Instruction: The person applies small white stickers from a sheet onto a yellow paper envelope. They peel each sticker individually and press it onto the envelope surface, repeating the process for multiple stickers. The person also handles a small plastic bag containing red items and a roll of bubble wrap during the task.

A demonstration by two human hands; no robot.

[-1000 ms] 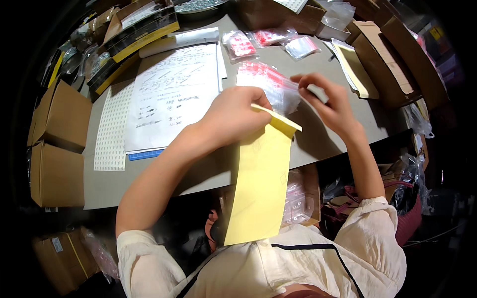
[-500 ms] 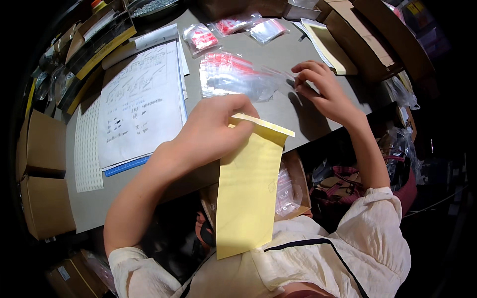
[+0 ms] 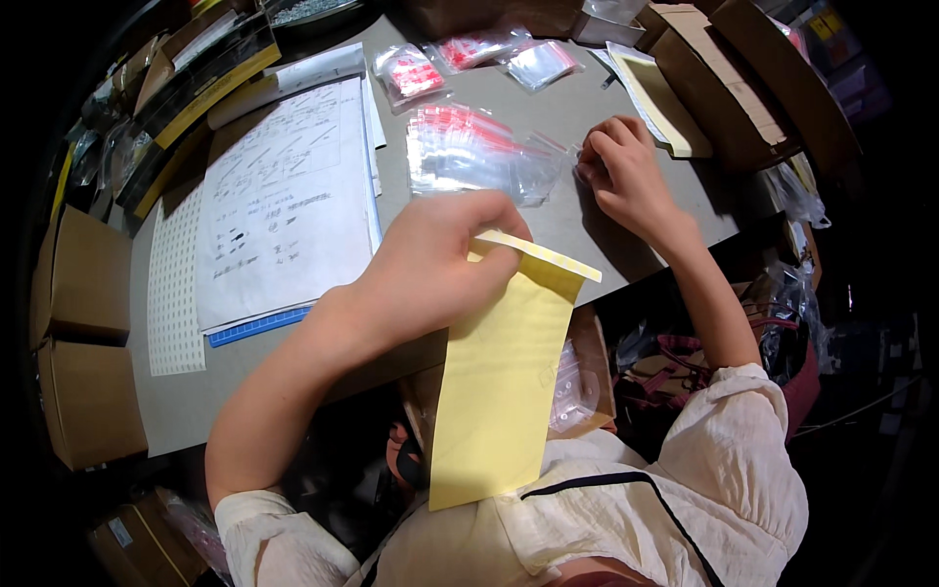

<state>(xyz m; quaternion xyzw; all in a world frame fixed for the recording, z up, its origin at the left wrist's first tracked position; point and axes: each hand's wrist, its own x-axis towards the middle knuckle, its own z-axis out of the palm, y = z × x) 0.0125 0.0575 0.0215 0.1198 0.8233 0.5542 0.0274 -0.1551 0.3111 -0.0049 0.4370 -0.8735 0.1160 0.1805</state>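
Observation:
My left hand [image 3: 430, 259] pinches the folded top edge of a long yellow paper sheet [image 3: 504, 391], which hangs down toward my lap. A narrow white strip shows along that edge. Past this hand, flat on the table, lies a fanned stack of clear zip bags [image 3: 474, 157] with red tops. My right hand [image 3: 626, 176] is to the right of the bags, fingers curled in and closed near the tabletop. Whatever those fingers may hold is hidden.
Handwritten sheets [image 3: 284, 205] lie on the left beside a dotted white sheet [image 3: 176, 289]. Packs of small bags [image 3: 409, 73] sit at the back. Cardboard boxes [image 3: 719, 83] stand at far right, and an open box [image 3: 592, 377] lies below the table edge.
My right hand's fingers have curled closed from a more spread pose. My left hand and the yellow sheet have shifted slightly right in the picture, as have the bags and papers.

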